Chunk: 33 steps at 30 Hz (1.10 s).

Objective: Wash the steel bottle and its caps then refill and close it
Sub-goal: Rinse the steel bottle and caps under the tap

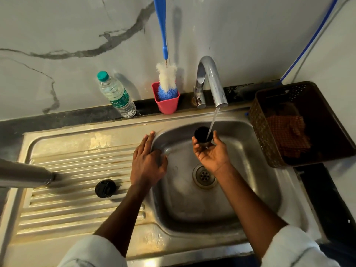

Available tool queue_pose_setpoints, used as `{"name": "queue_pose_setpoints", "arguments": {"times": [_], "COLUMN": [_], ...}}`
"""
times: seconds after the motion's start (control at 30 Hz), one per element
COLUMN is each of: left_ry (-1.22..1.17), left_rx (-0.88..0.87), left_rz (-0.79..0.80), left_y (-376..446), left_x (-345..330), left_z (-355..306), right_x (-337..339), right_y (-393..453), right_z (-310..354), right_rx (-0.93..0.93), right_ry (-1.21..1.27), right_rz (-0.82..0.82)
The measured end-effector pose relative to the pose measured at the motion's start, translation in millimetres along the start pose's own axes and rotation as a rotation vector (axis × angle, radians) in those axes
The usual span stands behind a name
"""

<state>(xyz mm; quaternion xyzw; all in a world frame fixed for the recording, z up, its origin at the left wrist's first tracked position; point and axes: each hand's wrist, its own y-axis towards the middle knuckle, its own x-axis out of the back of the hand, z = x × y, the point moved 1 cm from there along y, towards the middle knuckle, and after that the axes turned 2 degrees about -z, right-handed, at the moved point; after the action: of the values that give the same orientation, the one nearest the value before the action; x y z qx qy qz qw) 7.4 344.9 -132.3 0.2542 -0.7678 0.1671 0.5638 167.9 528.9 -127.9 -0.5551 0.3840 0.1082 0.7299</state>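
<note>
water (212,123) runs in a thin stream from the tap (212,79) into a dark cup-shaped cap (203,134); right hand (211,152) reaches over the basin, palm turned up and wet, fingertips and thumb curled round the cap's lower part so its open mouth faces up under the stream; left hand (148,160) lies palm down on the sink (81,139) rim at the basin's left edge, fingers straight and slightly spread, holding nothing; both forearms are bare, with pale sleeves (96,251) bunched near the elbows.

steel bottle (25,175) lies on its side at the far left of the ribbed drainboard (only part of its brushed, cylindrical body shows, mouth end pointing right); a round black lid (105,188) sits flat on the ridges just right of it, apart from the left wrist; the sink is dull stainless steel with rusty yellow staining, a round perforated drain (204,176) in the basin floor.

on the back ledge stand a clear plastic bottle (117,96) with a green cap and a pink tumbler (167,102) holding a white and blue bristle brush (166,78) with a long blue handle; a brown perforated basket (260,128) at the right holds a checked orange cloth (289,134); the wall is pale marble with grey veins.
</note>
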Motion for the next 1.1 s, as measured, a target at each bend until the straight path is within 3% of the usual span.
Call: {"name": "queue_pose_setpoints", "arguments": {"times": [0.17, 0.3, 0.37, 0.47, 0.53, 0.6, 0.73, 0.8, 0.9, 0.93, 1.1], "left_ry": [-0.002, -0.006, -0.008, 0.005, 0.007, 0.010, 0.000, 0.000, 0.011, 0.012, 0.002], "left_rx": [-0.005, -0.024, -0.014, -0.017, -0.025, -0.021, -0.023, -0.024, -0.028, -0.024, -0.031], "left_rz": [0.002, 0.001, 0.003, -0.001, -0.001, 0.007, 0.009, 0.011, 0.010, 0.015, 0.010], "left_y": [4, 4, 3, 3, 3, 3, 3, 3, 3, 3, 2], "left_x": [-1, -2, -2, -1, -1, -1, -1, -2, -2, -1, 1], "left_z": [0, 2, 2, 1, 1, 0, 1, 2, 2, 1, -1], "right_x": [3, -2, -1, -5, -2, 6, 6, 4, 12, 17, 0], "right_y": [6, 6, 9, 10, 4, 1, 6, 0, -9, -7, 5], "right_z": [3, 1, 6, 15, 20, 26, 21, 13, 8, 9, 8], "right_rx": [0.018, 0.098, 0.295, 0.795, 0.954, 0.902, 0.502, 0.385, 0.461, 0.476, 0.183], "right_ry": [-0.070, -0.236, -0.462, -1.129, -1.291, -1.194, -0.756, -0.807, -1.120, -1.109, -0.301], "right_rz": [-0.095, -0.082, -0.090, -0.064, 0.025, 0.025, -0.090, -0.158, -0.138, -0.121, -0.072]}}
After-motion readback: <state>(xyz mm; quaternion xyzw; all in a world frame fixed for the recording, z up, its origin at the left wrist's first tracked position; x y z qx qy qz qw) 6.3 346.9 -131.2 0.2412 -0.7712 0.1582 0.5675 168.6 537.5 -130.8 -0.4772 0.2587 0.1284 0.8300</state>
